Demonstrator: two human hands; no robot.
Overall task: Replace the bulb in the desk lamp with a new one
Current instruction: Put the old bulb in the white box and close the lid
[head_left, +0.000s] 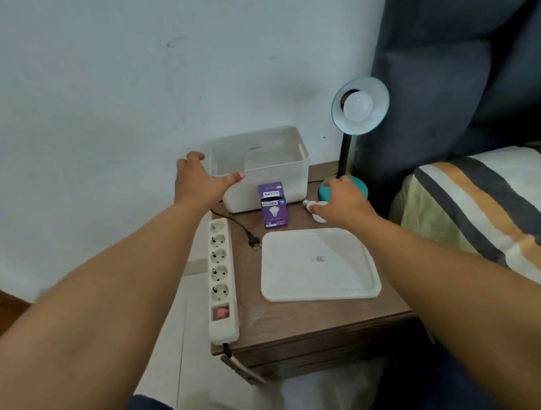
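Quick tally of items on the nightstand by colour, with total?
White: 5 - plastic storage bin, flat tray lid, power strip, loose bulb, bulb in lamp
Purple: 1 - bulb box
Teal: 1 - desk lamp
Black: 1 - plug and cord
Total: 8

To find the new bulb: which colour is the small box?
Purple, with a white bulb pictured on it: bulb box, head view.
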